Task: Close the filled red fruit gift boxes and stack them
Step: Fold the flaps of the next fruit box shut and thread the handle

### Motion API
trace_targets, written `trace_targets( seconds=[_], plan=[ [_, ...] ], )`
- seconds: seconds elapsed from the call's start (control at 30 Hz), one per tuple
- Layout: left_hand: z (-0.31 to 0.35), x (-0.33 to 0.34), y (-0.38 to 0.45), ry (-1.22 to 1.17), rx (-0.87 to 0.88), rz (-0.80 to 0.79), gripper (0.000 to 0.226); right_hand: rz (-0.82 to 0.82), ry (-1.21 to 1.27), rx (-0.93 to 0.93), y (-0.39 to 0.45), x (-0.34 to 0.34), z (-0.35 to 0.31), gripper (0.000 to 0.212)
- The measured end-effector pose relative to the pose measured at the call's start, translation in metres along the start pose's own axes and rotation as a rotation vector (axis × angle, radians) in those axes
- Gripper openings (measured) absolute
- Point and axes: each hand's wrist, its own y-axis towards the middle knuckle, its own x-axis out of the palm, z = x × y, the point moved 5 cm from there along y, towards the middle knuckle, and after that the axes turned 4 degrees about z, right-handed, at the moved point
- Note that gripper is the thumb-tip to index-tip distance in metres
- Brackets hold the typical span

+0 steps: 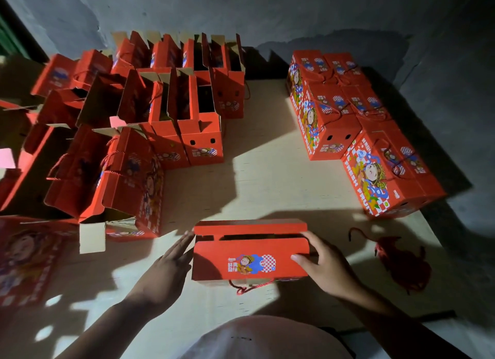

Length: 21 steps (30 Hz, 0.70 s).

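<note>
Box (249, 259) sits front and center on the table (267, 176), top flaps nearly shut. Left hand (171, 259) lies flat against its left end, fingers straight and together; right hand (321, 262) grips the right corner, fingers curled round it. Closed boxes (348, 117) stacked far right.

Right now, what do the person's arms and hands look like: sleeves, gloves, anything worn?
Both forearms are bare, with no sleeves in view. The left hand and right hand wear no gloves, and I see no rings, watch or wristbands. A pale garment covers the torse below.
</note>
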Motion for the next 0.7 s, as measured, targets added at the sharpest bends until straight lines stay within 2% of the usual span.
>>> trace_targets(
  seconds=[0.13,0.23,0.3,0.47,0.53,0.7],
  plan=[
    [0.006,-0.009,0.004,-0.093,-0.08,0.031,0.093,0.047,-0.085,-0.04,0.003,0.004,-0.007,0.062],
    [0.019,-0.009,0.005,-0.077,-0.017,0.02,0.105,0.067,-0.185,-0.139,0.006,0.006,-0.01,0.047],
    [0.024,-0.001,0.004,0.017,0.01,-0.029,0.11,0.046,-0.241,-0.165,0.004,0.01,-0.008,0.042],
    [0.029,0.014,0.008,0.228,-0.018,-0.044,0.1,-0.151,-0.327,-0.105,-0.004,0.025,0.011,0.097],
    [0.031,0.015,0.012,0.22,-0.021,-0.026,0.098,-0.203,-0.361,-0.113,-0.005,0.027,0.015,0.102],
    [0.035,0.012,0.016,0.215,-0.016,-0.023,0.104,-0.17,-0.359,-0.111,-0.006,0.029,0.016,0.096]
  ],
)
